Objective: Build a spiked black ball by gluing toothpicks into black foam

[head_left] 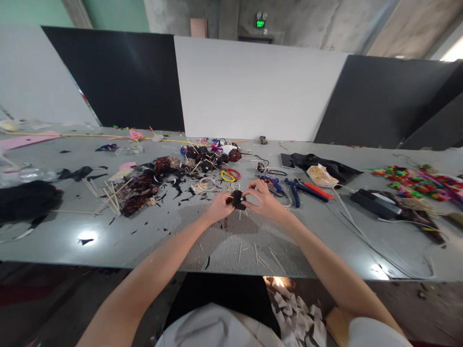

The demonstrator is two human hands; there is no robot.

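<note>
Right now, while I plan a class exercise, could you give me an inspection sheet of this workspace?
Surface: grey table, strewn with dark scraps and loose sticks.
Job's things: small black piece, with thin sticks poking out.
Clutter: blue-handled tool, orange handle, yellow ring, phone; bright-coloured pile at far right.
Hands: left hand holds the black piece; right hand has fingertips at its other side, exact grip too small to tell.
Cables: white cable loops over the table's right side.
Surroundings: white panel between dark ones; lit exit sign; crumpled paper below the table.
</note>
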